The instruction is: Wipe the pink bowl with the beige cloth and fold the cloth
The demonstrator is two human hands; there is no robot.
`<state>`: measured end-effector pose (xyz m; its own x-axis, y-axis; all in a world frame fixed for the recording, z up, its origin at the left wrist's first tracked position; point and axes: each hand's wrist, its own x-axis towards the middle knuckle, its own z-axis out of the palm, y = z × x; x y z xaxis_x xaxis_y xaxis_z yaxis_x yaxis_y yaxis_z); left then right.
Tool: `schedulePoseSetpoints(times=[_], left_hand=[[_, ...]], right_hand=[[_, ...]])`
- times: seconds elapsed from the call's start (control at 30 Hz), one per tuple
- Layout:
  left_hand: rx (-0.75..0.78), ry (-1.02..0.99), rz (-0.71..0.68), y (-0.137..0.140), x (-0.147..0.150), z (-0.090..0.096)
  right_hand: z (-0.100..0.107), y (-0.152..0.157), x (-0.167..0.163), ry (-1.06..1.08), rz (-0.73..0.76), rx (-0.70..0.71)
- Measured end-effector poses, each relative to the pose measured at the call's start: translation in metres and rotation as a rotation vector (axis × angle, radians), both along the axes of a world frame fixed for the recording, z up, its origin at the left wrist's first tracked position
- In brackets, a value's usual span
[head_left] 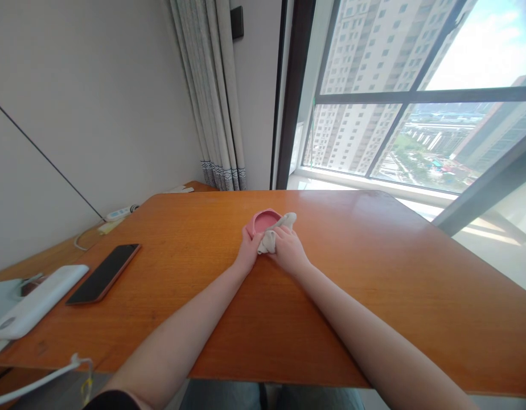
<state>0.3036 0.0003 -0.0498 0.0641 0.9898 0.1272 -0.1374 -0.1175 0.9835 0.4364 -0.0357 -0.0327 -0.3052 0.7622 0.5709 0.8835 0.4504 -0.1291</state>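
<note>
Pink dish (266, 220) in left fingers (246, 234) has cloth (268, 242) partly across it.

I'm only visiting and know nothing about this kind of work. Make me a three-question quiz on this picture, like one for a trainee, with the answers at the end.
1. Which hand holds the pale cloth?

2. What colour is the dish gripped by the left hand?
A) green
B) pink
C) black

3. True or false: a phone lies on the table, to the left of the dish.

Key:
1. The right hand.
2. B
3. True
</note>
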Motion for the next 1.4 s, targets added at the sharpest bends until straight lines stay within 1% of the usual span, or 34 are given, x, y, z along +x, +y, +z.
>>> schedulePoseSetpoints(times=[0.07,0.13,0.2,0.3,0.4,0.47,0.53,0.63,0.77,0.83,1.03,1.13,1.27,1.4], left_hand=[[0.145,0.191,-0.004,0.007,-0.011,0.003],[0.256,0.345,-0.049,0.01,-0.019,0.008],[0.307,0.404,-0.065,0.008,-0.023,0.012],[0.296,0.325,-0.014,-0.001,-0.016,0.015],[0.246,0.227,-0.013,-0.012,-0.006,0.014],[0.285,0.215,-0.014,-0.017,-0.002,0.014],[0.356,0.233,0.017,-0.016,-0.003,0.015],[0.405,0.299,0.059,-0.008,-0.012,0.017],[0.454,0.442,-0.021,0.002,-0.023,0.023],[0.448,0.46,-0.04,0.002,-0.024,0.024],[0.341,0.273,0.075,-0.002,-0.013,0.016],[0.331,0.273,0.079,0.0,-0.011,0.013],[0.337,0.337,0.053,0.01,-0.02,0.017],[0.377,0.41,-0.07,0.019,-0.03,0.024]], right_hand=[[-0.001,0.001,0.001,-0.021,0.004,-0.043],[-0.003,0.001,0.001,-0.037,0.001,-0.073],[-0.004,0.001,0.001,-0.048,-0.006,-0.08],[-0.006,0.001,0.002,-0.036,-0.024,-0.044],[-0.008,0.002,0.002,0.037,-0.049,0.01],[-0.008,0.002,0.001,0.081,-0.056,0.031],[-0.007,0.002,-0.001,0.079,-0.041,0.029],[-0.003,0.002,-0.001,0.002,0.002,0.027],[0.0,0.004,0.004,-0.106,0.02,0.095],[-0.001,0.004,0.006,-0.121,0.017,0.107],[-0.005,-0.001,-0.004,-0.111,-0.007,0.069],[-0.005,-0.003,-0.008,-0.1,-0.01,0.037],[0.0,-0.002,-0.006,-0.14,0.019,-0.023],[0.005,-0.001,-0.001,-0.199,0.069,-0.022]])
